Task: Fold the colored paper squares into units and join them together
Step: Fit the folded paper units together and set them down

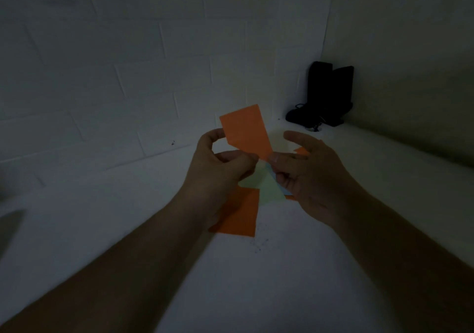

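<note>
Paper assembly (259, 181) held mid-air at frame center, above the white table (282, 281). It shows an orange flap (245, 130) sticking up, a second orange flap (239, 214) hanging low, and pale green and light blue folded parts between the hands. Left hand (220, 163), center-left: thumb and fingers curled, pinching the paper near the lower edge of the upper flap. Right hand (307, 176), center-right: thumb and lower fingers pinch the middle of the assembly, index finger extended loose above. A small orange tip (301, 150) pokes out behind the right fingers. Dark object (325, 96), unidentifiable, sits in the wall corner at upper right.

Judged step: tucking or seating a unit into the others; joining is partly done.

Risks: joints look loose, so pulling the hands apart could slide a flap out of its pocket. Too hard a pinch could crease the green part off its fold line. Dim light hides the pocket edges, so a flap could go in wrong.
</note>
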Tool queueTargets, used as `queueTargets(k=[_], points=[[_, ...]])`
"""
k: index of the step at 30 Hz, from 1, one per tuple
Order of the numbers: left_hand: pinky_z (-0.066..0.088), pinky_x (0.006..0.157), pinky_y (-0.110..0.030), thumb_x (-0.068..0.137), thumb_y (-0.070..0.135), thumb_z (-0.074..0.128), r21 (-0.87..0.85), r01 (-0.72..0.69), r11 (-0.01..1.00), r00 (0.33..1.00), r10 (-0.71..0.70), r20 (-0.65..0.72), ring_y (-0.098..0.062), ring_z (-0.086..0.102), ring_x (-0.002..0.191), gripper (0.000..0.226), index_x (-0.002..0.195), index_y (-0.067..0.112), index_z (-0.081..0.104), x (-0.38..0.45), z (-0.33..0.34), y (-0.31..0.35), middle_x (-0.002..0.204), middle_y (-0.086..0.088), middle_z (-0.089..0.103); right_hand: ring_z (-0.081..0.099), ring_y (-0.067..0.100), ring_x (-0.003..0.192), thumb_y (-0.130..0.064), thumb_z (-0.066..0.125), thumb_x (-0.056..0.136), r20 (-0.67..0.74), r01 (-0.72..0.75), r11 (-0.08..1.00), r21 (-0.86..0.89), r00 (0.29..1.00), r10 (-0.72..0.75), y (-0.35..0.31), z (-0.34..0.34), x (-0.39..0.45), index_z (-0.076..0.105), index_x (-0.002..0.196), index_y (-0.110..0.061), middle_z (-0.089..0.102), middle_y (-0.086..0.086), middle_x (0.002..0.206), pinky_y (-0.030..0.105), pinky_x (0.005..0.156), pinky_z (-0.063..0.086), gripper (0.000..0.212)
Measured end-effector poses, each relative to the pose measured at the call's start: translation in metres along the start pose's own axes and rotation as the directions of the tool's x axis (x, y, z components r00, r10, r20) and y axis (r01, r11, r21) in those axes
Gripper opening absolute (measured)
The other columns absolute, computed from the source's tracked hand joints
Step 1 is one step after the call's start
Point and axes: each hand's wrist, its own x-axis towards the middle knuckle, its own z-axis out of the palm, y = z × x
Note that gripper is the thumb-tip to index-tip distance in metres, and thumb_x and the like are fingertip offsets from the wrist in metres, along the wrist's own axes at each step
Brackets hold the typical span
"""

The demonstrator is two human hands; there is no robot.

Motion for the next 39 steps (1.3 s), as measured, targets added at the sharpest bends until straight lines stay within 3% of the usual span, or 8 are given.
queueTargets(k=[6,9,13,27,32,35,39], points=[[0.058,0.099,-0.047,0.088,0.002,0.076,-0.031,0.008,0.999,1.000,-0.009,-0.026,-0.023,0.072,0.088,0.058,0.136,0.020,0.049,0.0053,-0.0046,-0.0014,0.088,-0.009,0.075,0.066,0.015,0.073,0.007,0.071,0.085,-0.008,0.005,1.000,0.001,1.000,-0.005,0.0002,-0.0010,0.0006,0.051,0.139,-0.017,0.069,0.009,0.079,0.027,0.069,0.055,0.062],[0.059,0.097,-0.043,0.088,0.002,0.076,-0.034,-0.004,0.999,1.000,0.003,-0.018,-0.023,0.072,0.088,0.058,0.135,0.021,0.048,0.0042,-0.0049,-0.0007,0.090,-0.012,0.076,0.065,0.014,0.071,0.006,0.070,0.086,-0.007,-0.003,1.000,0.001,1.000,0.003,-0.0010,-0.0021,0.0005,0.051,0.139,-0.017,0.069,0.007,0.074,0.027,0.068,0.055,0.061],[0.061,0.092,-0.036,0.089,0.001,0.075,-0.081,0.001,0.997,0.998,-0.006,-0.060,-0.018,0.072,0.083,0.054,0.132,0.022,0.049,0.0059,-0.0081,-0.0005,0.082,-0.004,0.073,0.064,0.016,0.072,0.006,0.069,0.087,-0.011,-0.008,1.000,0.003,1.000,0.008,-0.0020,-0.0032,0.0001,0.049,0.141,-0.017,0.068,0.009,0.079,0.027,0.068,0.054,0.062],[0.061,0.085,-0.030,0.091,-0.004,0.069,-0.097,-0.056,0.994,0.998,0.054,-0.027,-0.019,0.067,0.079,0.050,0.129,0.025,0.051,0.0050,-0.0095,0.0033,0.080,-0.007,0.067,0.063,0.019,0.075,0.005,0.068,0.088,0.009,-0.025,0.999,0.037,1.000,0.025,-0.0032,-0.0052,-0.0001,0.048,0.143,-0.016,0.066,0.012,0.082,0.027,0.069,0.055,0.062],[0.059,0.094,-0.043,0.092,0.002,0.071,0.103,-0.170,0.980,0.984,0.174,-0.030,-0.020,0.072,0.084,0.047,0.125,0.029,0.053,0.0042,-0.0108,0.0017,0.074,0.000,0.070,0.062,0.016,0.068,0.004,0.069,0.088,0.001,-0.035,0.999,0.032,0.999,0.035,-0.0043,-0.0056,0.0004,0.049,0.142,-0.017,0.063,0.008,0.071,0.025,0.065,0.054,0.061],[0.059,0.096,-0.051,0.089,-0.002,0.071,0.125,-0.201,0.972,0.975,0.211,-0.069,-0.022,0.072,0.081,0.049,0.124,0.028,0.054,0.0041,-0.0101,0.0009,0.069,0.002,0.068,0.059,0.016,0.068,0.005,0.068,0.088,0.001,-0.042,0.998,0.036,0.999,0.042,-0.0036,-0.0059,0.0008,0.051,0.140,-0.017,0.060,0.009,0.071,0.025,0.063,0.052,0.059],[0.061,0.093,-0.047,0.086,-0.006,0.069,0.120,-0.211,0.970,0.971,0.222,-0.092,-0.026,0.073,0.081,0.054,0.123,0.029,0.055,0.0033,-0.0110,0.0035,0.066,0.000,0.066,0.058,0.017,0.072,0.005,0.069,0.087,0.012,-0.038,0.999,0.022,0.999,0.038,-0.0036,-0.0064,0.0000,0.050,0.140,-0.017,0.061,0.012,0.078,0.026,0.065,0.052,0.061]])
